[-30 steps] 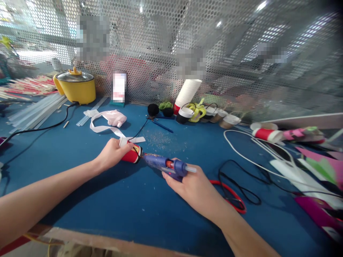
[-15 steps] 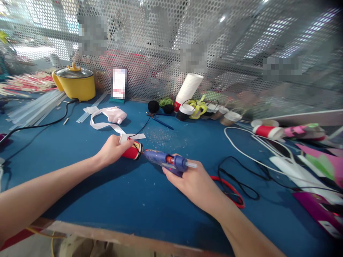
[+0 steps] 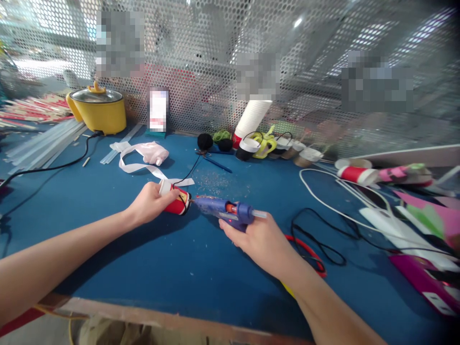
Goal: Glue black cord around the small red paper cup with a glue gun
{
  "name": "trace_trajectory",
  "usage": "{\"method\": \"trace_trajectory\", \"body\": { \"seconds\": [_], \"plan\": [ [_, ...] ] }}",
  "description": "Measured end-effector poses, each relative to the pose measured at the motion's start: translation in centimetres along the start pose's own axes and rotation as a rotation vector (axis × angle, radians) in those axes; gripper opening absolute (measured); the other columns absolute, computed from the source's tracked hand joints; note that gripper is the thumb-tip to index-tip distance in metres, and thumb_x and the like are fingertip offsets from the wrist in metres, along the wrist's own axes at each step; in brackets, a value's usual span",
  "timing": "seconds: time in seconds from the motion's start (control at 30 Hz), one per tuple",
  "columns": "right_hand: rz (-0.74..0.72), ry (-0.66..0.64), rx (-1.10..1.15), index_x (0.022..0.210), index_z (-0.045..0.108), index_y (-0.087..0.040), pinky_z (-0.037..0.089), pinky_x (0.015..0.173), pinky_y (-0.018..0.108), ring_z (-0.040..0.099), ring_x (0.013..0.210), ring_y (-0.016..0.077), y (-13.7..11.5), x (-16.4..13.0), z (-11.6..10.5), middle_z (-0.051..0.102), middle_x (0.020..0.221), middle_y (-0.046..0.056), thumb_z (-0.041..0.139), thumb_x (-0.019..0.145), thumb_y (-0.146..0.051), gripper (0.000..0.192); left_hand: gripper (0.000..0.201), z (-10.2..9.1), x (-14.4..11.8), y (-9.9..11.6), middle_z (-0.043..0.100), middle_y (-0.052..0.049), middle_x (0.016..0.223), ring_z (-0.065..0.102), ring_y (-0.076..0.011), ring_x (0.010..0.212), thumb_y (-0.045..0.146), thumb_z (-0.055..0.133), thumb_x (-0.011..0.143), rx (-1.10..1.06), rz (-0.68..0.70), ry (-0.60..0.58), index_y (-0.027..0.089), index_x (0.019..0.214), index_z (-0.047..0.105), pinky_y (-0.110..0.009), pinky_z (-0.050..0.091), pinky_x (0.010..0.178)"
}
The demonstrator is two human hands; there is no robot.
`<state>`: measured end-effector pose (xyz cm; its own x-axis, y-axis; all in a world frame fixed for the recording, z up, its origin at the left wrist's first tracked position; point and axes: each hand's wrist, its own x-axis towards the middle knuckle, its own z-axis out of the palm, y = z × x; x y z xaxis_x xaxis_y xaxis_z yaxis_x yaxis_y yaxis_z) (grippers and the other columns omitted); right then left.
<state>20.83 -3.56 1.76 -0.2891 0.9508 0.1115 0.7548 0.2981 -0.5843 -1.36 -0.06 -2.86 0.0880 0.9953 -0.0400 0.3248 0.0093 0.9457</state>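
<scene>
My left hand (image 3: 151, 203) is closed round a red paper cup (image 3: 178, 205) that lies tilted on its side, its white rim toward the left. Black cord (image 3: 191, 170) runs from the cup back to a ball of black yarn (image 3: 205, 142). In my right hand (image 3: 257, 239) is a blue hot glue gun (image 3: 224, 210), with a clear glue stick poking out of its rear and a small red light on its side. The gun's nozzle points left, at or very close to the dark-edged base of the cup; whether they touch I cannot tell.
White ribbon (image 3: 134, 167) lies behind my left hand. A yellow electric pot (image 3: 102, 112), glue sticks (image 3: 39, 146) and a phone (image 3: 158, 110) stand or lie at the back left. Stacked paper cups (image 3: 253, 117) lean against the mesh. Cables (image 3: 319, 239) loop at the right.
The glue gun and my right hand have shifted very slightly right, the nozzle still by the cup's base. My left hand keeps its hold on the cup. The camera view has moved a little.
</scene>
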Motion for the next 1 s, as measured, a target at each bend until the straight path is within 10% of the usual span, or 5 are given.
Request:
{"method": "trace_trajectory", "body": {
  "seconds": [1.0],
  "plan": [
    [0.05, -0.003, -0.023, 0.062, 0.055, -0.018, 0.04, 0.045, 0.023, 0.05, 0.042, 0.0118, 0.31, 0.78, 0.15, 0.054, 0.045, -0.002, 0.052, 0.074, -0.026, 0.016, 0.032, -0.02, -0.27, -0.4, 0.058, -0.001, 0.051, 0.049, -0.0132, 0.048, 0.042, 0.056, 0.072, -0.007, 0.064, -0.033, 0.011, 0.068, 0.064, -0.023, 0.035, 0.043]
  ]
}}
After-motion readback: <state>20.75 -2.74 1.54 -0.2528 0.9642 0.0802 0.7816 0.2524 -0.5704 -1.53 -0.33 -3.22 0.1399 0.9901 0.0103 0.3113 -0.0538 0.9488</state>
